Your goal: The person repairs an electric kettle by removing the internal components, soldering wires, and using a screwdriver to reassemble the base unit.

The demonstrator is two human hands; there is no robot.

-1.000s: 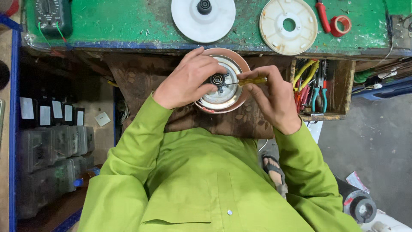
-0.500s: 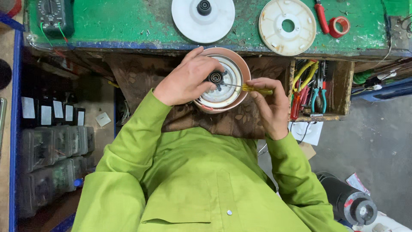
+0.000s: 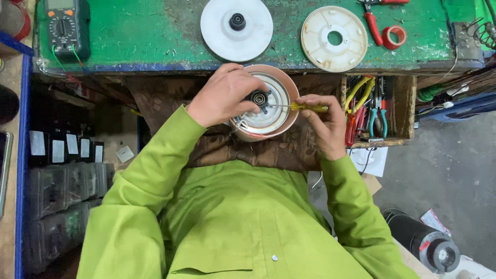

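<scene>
Both arms, in bright green sleeves, bend at the elbows and reach forward from the chest. The left hand [image 3: 223, 95] lies palm down, fingers curled and spread forward, wrist slightly raised. The right hand [image 3: 323, 124] is closed in a pinch grip, thumb and fingertips pointing leftward toward the other hand.

screwdriver [image 3: 302, 107] levelled, right hand [image 3: 323, 124] lowered

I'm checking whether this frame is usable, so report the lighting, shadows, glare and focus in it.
Head view: even, soft light on the green bench top, no harsh glare; faint sheen on the round metal housing. Deep shadow under the bench at the dark shelves. Left hand, right hand and yellow-handled screwdriver are sharp, no motion blur. Edges show mild wide-angle stretch.
</scene>
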